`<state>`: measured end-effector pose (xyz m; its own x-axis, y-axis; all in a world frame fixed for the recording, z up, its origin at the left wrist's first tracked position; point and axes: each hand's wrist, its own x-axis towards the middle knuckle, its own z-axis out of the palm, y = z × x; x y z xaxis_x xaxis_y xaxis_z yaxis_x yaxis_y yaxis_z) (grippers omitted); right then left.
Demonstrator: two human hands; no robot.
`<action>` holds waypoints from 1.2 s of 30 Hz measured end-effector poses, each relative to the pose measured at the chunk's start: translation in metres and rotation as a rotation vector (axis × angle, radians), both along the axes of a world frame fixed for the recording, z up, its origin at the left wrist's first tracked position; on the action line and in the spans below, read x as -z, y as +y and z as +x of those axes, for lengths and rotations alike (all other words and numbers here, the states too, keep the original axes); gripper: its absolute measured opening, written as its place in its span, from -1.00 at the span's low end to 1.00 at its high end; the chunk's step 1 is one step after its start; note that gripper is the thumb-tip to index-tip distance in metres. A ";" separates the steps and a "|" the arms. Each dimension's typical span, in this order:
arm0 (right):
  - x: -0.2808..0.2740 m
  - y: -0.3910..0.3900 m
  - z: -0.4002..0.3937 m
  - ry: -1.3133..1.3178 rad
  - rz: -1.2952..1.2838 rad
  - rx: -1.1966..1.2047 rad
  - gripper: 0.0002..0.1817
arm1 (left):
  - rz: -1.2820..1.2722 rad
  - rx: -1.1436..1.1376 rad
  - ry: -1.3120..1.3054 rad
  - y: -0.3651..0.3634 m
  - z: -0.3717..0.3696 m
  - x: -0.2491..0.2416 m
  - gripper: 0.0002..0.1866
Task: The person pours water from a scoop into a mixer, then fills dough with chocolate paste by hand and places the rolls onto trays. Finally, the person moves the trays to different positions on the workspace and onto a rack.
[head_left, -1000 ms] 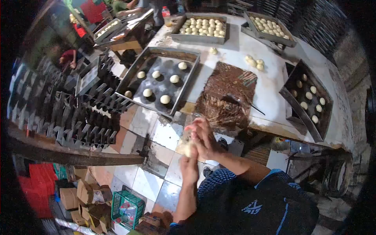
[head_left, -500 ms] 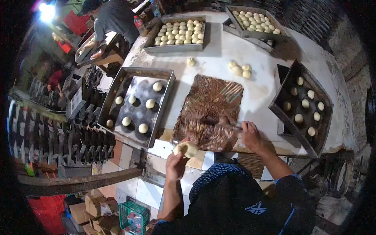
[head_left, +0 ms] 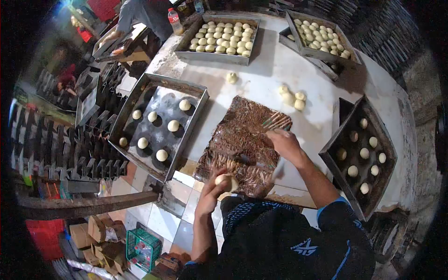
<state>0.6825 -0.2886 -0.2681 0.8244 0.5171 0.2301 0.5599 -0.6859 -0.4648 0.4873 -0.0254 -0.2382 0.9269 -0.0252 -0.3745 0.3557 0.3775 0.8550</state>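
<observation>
My left hand [head_left: 210, 197] holds a flattened piece of pale dough [head_left: 229, 183] at the near left edge of a dark brown, rough-textured mass [head_left: 245, 135] on the table. My right hand [head_left: 285, 143] is over the right side of that mass, its fingers closed; what they hold is too small to make out. Just beyond those fingers lie several thin, light sticks [head_left: 278, 121]. Farther back on the table sit a single dough ball [head_left: 231, 78] and a small cluster of dough balls [head_left: 288, 98].
Left of the brown mass is a metal tray [head_left: 192, 119] with spaced dough balls; another tray [head_left: 333, 163] is tilted at the right. Fuller trays [head_left: 212, 57] [head_left: 352, 58] stand at the back, near a bottle [head_left: 175, 21]. A co-worker's arm and torso [head_left: 140, 18] are at upper left.
My right hand has moved up and left over the brown mass, toward the sticks. My left hand still holds the dough. The whole view has shifted slightly.
</observation>
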 end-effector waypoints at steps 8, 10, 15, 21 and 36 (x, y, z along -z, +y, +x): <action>-0.011 0.014 0.049 0.245 -0.254 0.341 -0.76 | 0.141 0.040 0.197 -0.021 0.022 0.027 -0.53; 0.033 0.006 0.052 0.048 -0.056 0.125 -0.75 | 0.140 0.020 0.157 -0.023 0.014 0.025 -0.52; 0.041 0.003 0.058 0.250 -0.048 0.244 -0.81 | -0.005 -0.016 0.106 -0.017 0.003 -0.012 -0.51; 0.005 0.024 0.058 0.047 -0.118 0.076 -0.80 | -0.050 -0.211 0.045 -0.003 -0.016 -0.016 -0.53; 0.040 0.040 0.066 -0.011 -0.352 -0.008 -0.73 | -0.137 -0.416 -0.085 0.004 -0.021 -0.009 -0.43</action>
